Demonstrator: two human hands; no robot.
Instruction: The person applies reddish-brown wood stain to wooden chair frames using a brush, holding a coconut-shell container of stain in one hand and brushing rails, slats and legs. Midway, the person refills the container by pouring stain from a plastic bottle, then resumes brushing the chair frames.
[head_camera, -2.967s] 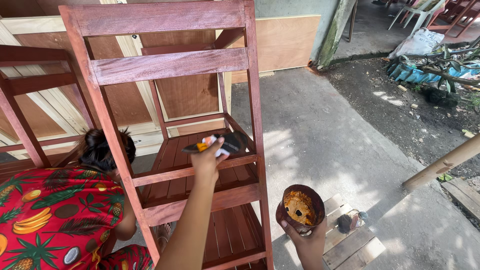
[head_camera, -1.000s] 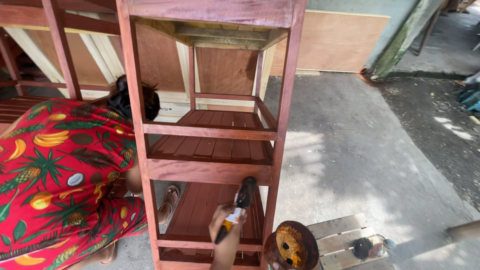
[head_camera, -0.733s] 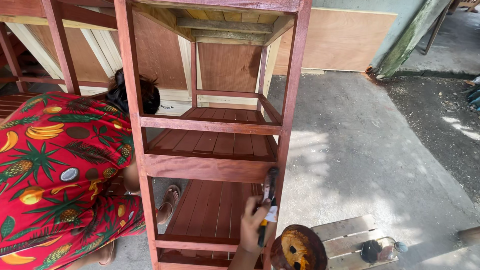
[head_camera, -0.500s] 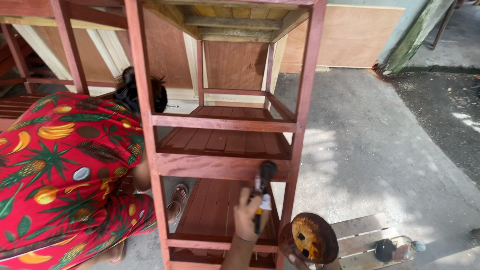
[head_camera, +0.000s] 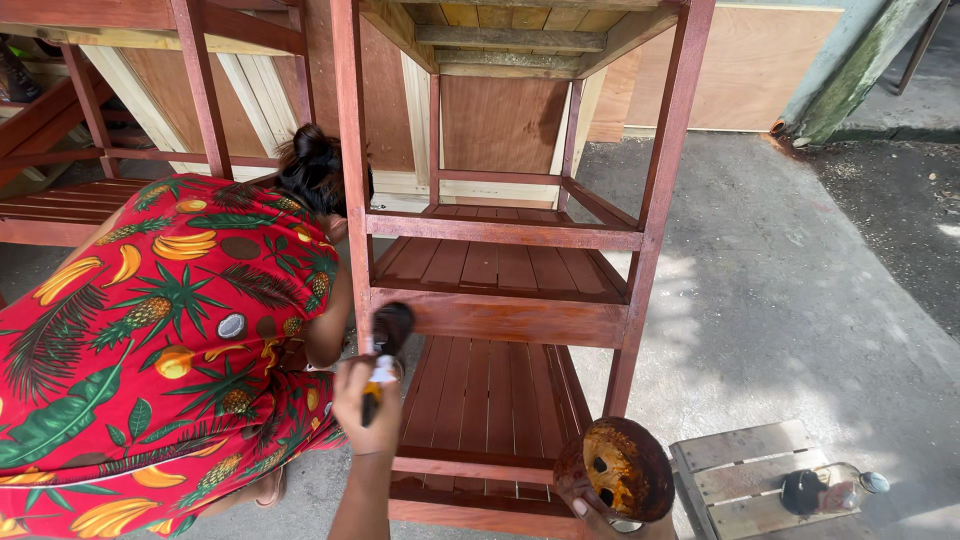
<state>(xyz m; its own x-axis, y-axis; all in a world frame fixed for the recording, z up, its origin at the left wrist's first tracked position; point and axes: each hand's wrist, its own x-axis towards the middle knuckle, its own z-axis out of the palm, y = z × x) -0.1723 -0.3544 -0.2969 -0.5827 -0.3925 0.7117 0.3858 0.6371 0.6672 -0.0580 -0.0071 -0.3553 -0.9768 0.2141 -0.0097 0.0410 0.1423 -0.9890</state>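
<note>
Left hand (head_camera: 365, 395), fingers clenched round dark-bristled brush (head_camera: 385, 345), against reddish slatted wooden shelf (head_camera: 500, 270) post, formerly further right. Right hand (head_camera: 600, 515) at 5 o'clock cups round, stain-crusted coconut-shell bowl (head_camera: 620, 468).

Bright daylight here, coming in from the right: the concrete floor (head_camera: 800, 300) glares pale, nearly washed out in its sunlit patch. The red shelf rack (head_camera: 510, 320) throws soft shadow beneath its slats, and the lower shelves sit dimmer. Focus is crisp across the middle. Wide-lens bend shows at the edges, the posts leaning outward. The brush head (head_camera: 392, 326) looks slightly smeared.
</note>
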